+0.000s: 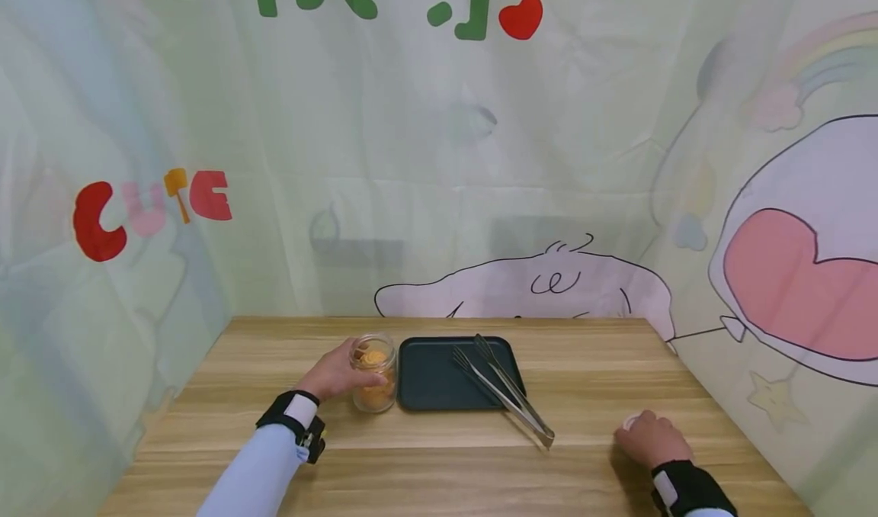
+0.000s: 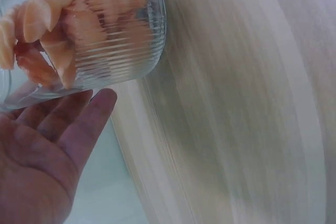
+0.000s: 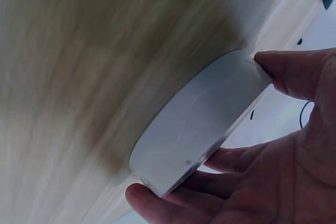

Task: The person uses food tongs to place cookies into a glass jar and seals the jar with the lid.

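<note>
A ribbed clear glass jar (image 1: pixel 374 392) with its top uncovered stands left of the tray, and my left hand (image 1: pixel 341 372) grips it around the side. Orange pieces (image 2: pixel 86 22) fill part of it; they look like peeled citrus segments. At the right of the table, my right hand (image 1: pixel 655 439) holds a white round lid (image 3: pixel 202 121) by its rim, thumb on one side and fingers on the other. The lid is at or just above the wood; I cannot tell whether it touches. In the head view most of it is hidden by the hand.
A dark rectangular tray (image 1: pixel 432 380) lies mid-table, right of the jar. Metal tongs (image 1: pixel 511 395) rest across its right side, with their joined end over the front edge. The wooden table (image 1: pixel 411 479) meets a printed cloth backdrop (image 1: pixel 425 158) at the back and sides.
</note>
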`<state>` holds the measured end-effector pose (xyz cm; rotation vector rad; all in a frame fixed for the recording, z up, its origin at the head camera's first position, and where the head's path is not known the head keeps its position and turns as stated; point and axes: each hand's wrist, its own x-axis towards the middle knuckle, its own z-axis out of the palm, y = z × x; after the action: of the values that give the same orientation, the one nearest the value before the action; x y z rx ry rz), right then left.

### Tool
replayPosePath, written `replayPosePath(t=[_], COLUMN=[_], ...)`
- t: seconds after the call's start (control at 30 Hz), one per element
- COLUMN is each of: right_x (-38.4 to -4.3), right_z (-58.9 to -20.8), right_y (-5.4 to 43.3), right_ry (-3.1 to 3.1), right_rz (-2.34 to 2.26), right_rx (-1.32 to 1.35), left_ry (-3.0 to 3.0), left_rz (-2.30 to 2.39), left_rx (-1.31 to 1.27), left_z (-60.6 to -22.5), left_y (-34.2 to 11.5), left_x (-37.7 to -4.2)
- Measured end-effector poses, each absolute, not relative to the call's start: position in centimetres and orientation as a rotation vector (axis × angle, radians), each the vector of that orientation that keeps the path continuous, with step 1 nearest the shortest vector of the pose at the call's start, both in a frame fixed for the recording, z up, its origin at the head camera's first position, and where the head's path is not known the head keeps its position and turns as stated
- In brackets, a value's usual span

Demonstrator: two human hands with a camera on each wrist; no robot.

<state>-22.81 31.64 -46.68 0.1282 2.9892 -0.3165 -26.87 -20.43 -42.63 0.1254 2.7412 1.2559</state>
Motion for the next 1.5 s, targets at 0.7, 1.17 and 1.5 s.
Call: replayPosePath(t=[0.7,1.17,1.5], right_x=[-22.9,-20.6,-19.3], right_z=[-42.5,-38.2,-38.0], right_y=[26.0,19.2,16.0], right_ry=[3.233,3.3,3.261], right_rz=[-0.457,-0.644,-0.773], right_rx=[0.056,-0.153,-0.246], left_ry=[2.771,2.877,2.986], left_rz=[1.35,1.034,0.705], left_rx=[0.248,0.475,0.641], left_z=[-43.1,-41.5,-40.9], left_y=[-19.7,-15.4,-12.4], left_x=[-23.6,-21.9,-21.1])
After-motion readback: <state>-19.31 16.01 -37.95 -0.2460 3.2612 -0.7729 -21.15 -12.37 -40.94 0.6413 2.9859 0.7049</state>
